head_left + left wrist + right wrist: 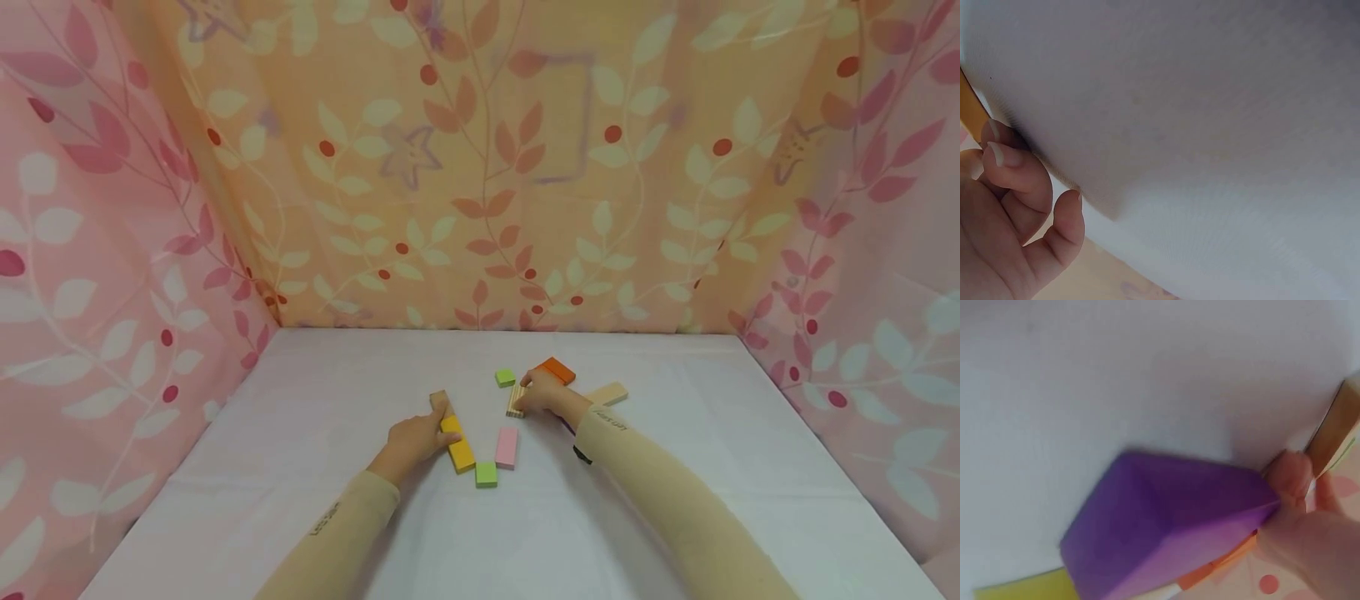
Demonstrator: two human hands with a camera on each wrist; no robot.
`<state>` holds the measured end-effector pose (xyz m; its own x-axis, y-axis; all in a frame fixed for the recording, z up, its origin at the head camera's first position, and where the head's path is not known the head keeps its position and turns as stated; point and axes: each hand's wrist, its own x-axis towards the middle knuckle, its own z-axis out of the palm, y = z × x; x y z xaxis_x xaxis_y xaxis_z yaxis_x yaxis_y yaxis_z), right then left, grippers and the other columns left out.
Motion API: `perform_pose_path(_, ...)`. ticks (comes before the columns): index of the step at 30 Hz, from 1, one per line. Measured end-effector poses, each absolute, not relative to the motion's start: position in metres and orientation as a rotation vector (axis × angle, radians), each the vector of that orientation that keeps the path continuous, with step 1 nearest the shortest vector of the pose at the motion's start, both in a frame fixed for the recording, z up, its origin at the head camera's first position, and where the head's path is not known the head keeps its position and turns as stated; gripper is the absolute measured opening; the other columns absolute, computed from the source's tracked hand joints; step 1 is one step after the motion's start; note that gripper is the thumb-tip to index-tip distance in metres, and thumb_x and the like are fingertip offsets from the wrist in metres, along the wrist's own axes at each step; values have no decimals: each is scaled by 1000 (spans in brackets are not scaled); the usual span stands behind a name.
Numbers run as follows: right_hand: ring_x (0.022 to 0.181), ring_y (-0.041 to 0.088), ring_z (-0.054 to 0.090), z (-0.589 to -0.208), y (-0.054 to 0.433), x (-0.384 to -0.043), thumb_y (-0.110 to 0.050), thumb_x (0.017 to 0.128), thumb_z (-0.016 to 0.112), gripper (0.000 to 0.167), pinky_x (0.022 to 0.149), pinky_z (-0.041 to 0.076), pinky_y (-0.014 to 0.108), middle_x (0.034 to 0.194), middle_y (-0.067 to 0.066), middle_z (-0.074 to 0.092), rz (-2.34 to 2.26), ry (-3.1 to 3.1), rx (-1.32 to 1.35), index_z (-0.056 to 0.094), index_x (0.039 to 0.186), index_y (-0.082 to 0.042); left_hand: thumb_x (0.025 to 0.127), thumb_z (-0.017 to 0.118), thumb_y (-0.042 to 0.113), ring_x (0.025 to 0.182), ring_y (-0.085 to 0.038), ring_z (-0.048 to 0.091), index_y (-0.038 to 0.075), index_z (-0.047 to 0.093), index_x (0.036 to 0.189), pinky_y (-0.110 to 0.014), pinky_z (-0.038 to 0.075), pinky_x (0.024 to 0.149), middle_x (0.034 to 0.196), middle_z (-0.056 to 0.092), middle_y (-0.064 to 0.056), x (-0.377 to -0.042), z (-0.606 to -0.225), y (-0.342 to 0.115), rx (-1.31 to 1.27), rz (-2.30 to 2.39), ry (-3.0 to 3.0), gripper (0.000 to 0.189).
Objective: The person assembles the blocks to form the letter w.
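In the head view my left hand (417, 439) has its thumb across a yellow block (462, 454) and its index finger on the brown wooden block (438, 398) touching the yellow one's far end. The left wrist view shows the other fingers (1025, 187) curled beside these blocks. My right hand (547, 392) pinches a striped wooden block (514, 407), close to a light green block (505, 378). Another light green block (486, 475) lies at the yellow block's near end, beside a pink block (507, 447).
A purple block (1147, 519) stands under my right wrist, mostly hidden in the head view. Beyond that hand lie an orange block (558, 368) and a pale wooden block (611, 393). Patterned cloth (480, 167) walls enclose the white table (337, 367) behind and on both sides.
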<state>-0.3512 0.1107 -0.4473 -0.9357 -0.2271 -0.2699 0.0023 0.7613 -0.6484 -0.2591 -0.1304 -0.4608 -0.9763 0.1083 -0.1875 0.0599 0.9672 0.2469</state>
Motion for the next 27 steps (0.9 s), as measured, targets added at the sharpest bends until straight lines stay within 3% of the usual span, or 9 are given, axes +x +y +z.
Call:
perform_pose_path(4, 95, 25, 50, -446, 111, -350, -16, 77, 83, 43, 85, 44, 38, 110, 12, 57, -945, 2577, -192, 60, 111, -2, 93, 57, 53, 102, -38, 63, 8, 42, 146, -49, 50, 81, 115, 65, -22, -259, -462, -130, 122, 344, 2910, 71)
perform_pose_path(13, 96, 25, 48, -439, 110, -351, -20, 77, 84, 42, 77, 40, 34, 110, 10, 53, -868, 2514, -274, 60, 108, -8, 92, 57, 54, 95, -36, 64, 10, 42, 145, -47, 50, 79, 108, 67, -21, -257, -455, -130, 124, 364, 2911, 70)
perform_pose_path(21, 97, 24, 48, -441, 110, -351, -18, 75, 86, 38, 83, 41, 35, 108, 8, 55, -881, 2505, -331, 62, 104, -7, 91, 56, 58, 97, -37, 63, 8, 42, 144, -48, 49, 81, 109, 66, -22, -255, -455, -130, 125, 387, 2894, 74)
perform_pose_path(27, 96, 24, 47, -442, 110, -350, -18, 77, 84, 34, 79, 40, 32, 106, 8, 54, -911, 2493, -333, 62, 101, -7, 91, 57, 56, 101, -38, 62, 10, 42, 146, -49, 49, 84, 112, 66, -22, -259, -457, -129, 90, 394, 2875, 72)
